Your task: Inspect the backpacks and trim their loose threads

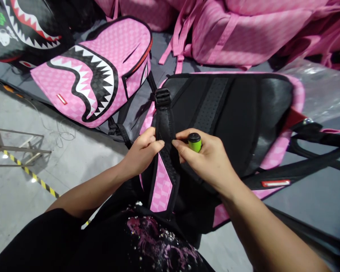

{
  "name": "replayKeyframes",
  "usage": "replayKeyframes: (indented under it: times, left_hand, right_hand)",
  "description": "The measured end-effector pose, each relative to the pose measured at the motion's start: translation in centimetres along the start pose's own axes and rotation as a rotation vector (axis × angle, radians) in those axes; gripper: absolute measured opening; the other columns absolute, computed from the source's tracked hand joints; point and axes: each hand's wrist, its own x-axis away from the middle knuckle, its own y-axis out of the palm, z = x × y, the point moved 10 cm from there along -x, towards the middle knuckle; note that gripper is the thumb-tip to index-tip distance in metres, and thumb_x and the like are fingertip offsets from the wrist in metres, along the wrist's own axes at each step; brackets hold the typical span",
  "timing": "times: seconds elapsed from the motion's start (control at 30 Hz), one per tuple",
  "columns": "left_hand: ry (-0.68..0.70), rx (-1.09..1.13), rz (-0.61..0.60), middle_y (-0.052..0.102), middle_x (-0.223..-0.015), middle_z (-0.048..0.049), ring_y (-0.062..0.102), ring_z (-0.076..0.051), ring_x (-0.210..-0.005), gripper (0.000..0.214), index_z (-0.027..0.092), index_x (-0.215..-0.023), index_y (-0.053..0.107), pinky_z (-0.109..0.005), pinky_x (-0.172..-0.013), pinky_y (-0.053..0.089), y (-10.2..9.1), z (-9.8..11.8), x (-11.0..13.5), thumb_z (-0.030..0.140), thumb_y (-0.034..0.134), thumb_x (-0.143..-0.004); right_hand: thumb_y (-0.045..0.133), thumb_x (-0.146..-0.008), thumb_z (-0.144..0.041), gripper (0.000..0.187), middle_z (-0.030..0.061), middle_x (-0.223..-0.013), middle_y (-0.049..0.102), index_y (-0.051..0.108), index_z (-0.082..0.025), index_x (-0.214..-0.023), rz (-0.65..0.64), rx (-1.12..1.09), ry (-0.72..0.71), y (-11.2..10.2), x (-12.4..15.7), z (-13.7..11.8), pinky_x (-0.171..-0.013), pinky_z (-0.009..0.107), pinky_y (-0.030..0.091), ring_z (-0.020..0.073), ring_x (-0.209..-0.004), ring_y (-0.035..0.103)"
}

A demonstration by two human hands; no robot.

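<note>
A pink checked backpack (pixel 238 121) lies with its black padded back facing up in front of me. One of its shoulder straps (pixel 166 130), black with a pink checked panel and a black buckle (pixel 162 97), runs toward my body. My left hand (pixel 146 151) pinches the strap's left edge below the buckle. On the opposite edge, my right hand (pixel 204 155) pinches the strap between thumb and forefinger. Tucked in that same hand is a small green tool with a black cap (pixel 194 142); its lower part is hidden by my fingers.
A pink backpack with a shark-mouth print (pixel 102 71) lies at the left, beside a black one (pixel 31 30). More pink bags (pixel 243 34) are piled behind. Clear plastic (pixel 323 87) lies at the right. A metal frame (pixel 19 147) stands on the floor.
</note>
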Motion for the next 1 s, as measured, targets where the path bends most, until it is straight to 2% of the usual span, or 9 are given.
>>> replayKeyframes:
  times: [0.1, 0.23, 0.3, 0.4, 0.53, 0.7, 0.83, 1.0]
  left_hand:
    - [0.027, 0.011, 0.019, 0.049, -0.065, 0.0048, 0.051, -0.011, -0.062, 0.012, 0.021, -0.083, 0.050, -0.025, -0.061, 0.040, 0.1, -0.2, -0.4, 0.022, 0.062, -0.080]
    - [0.042, -0.048, 0.087, 0.047, -0.065, 0.0059, 0.049, -0.010, -0.062, 0.021, 0.021, -0.087, 0.050, -0.024, -0.061, 0.040, -0.1, -0.6, -0.6, 0.010, 0.063, -0.075]
    - [0.047, -0.066, 0.050, 0.047, -0.068, 0.0065, 0.049, -0.009, -0.062, 0.031, 0.021, -0.093, 0.049, -0.024, -0.061, 0.040, 0.4, -0.7, -0.5, 0.006, 0.063, -0.070]
    - [0.051, -0.046, -0.078, 0.053, -0.077, 0.0053, 0.051, -0.008, -0.064, 0.041, 0.021, -0.101, 0.046, -0.022, -0.061, 0.041, 1.8, -0.6, 0.1, 0.004, 0.064, -0.068]
    - [0.046, 0.045, -0.121, 0.059, -0.082, 0.0018, 0.056, -0.010, -0.070, 0.031, 0.019, -0.105, 0.049, -0.024, -0.063, 0.042, 2.2, -0.4, 0.6, 0.011, 0.058, -0.077]
    - [0.114, -0.031, -0.072, 0.049, -0.064, 0.0044, 0.050, -0.012, -0.062, 0.005, 0.020, -0.091, 0.055, -0.027, -0.062, 0.041, 1.3, 0.1, 0.3, 0.023, 0.056, -0.089]
    - [0.165, -0.177, -0.015, 0.042, -0.061, 0.0047, 0.042, -0.011, -0.059, 0.023, 0.020, -0.073, 0.048, -0.026, -0.058, 0.035, 0.5, 1.0, 0.3, 0.032, 0.054, -0.093]
    - [0.230, -0.279, 0.035, 0.029, -0.060, 0.0056, 0.027, -0.008, -0.055, 0.042, 0.021, -0.061, 0.030, -0.027, -0.052, 0.023, 0.0, 2.1, 0.4, 0.036, 0.052, -0.094]
  right_hand:
    - [0.065, -0.084, -0.030, 0.008, -0.0032, -0.059, 0.059, 0.061, -0.023, -0.084, 0.007, 0.027, -0.028, 0.2, 0.2, -0.2, -0.048, 0.027, 0.040, 0.0141, -0.047, 0.054]
    - [0.063, -0.084, -0.025, 0.004, 0.0005, -0.067, 0.063, 0.062, -0.023, -0.083, 0.051, 0.151, -0.103, 0.1, 0.5, -0.8, -0.053, 0.028, 0.042, 0.0159, -0.056, 0.059]
    - [0.064, -0.084, -0.026, 0.004, -0.0005, -0.063, 0.061, 0.062, -0.022, -0.083, 0.058, 0.132, -0.089, -0.2, 0.4, -0.5, -0.052, 0.028, 0.042, 0.0155, -0.054, 0.058]
    - [0.070, -0.081, -0.035, 0.015, -0.0041, -0.053, 0.057, 0.063, -0.022, -0.084, 0.036, -0.019, 0.003, -0.5, 0.0, 0.8, -0.048, 0.027, 0.039, 0.0136, -0.045, 0.053]
    - [0.079, -0.074, -0.047, 0.032, -0.0052, -0.048, 0.056, 0.063, -0.020, -0.082, 0.009, -0.152, 0.082, -0.7, -0.3, 1.9, -0.045, 0.026, 0.037, 0.0122, -0.042, 0.050]
    - [0.081, -0.071, -0.053, 0.040, -0.0050, -0.048, 0.056, 0.063, -0.019, -0.081, 0.024, -0.177, 0.142, -1.0, -0.1, 2.6, -0.044, 0.025, 0.035, 0.0111, -0.042, 0.048]
    - [0.081, -0.071, -0.054, 0.040, -0.0053, -0.049, 0.054, 0.062, -0.019, -0.075, -0.010, -0.153, 0.160, -0.8, 0.0, 2.5, -0.044, 0.024, 0.033, 0.0093, -0.043, 0.046]
    - [0.082, -0.071, -0.052, 0.042, -0.0062, -0.053, 0.051, 0.058, -0.018, -0.071, -0.041, -0.162, 0.154, -0.6, -0.2, 1.7, -0.043, 0.022, 0.030, 0.0072, -0.043, 0.043]
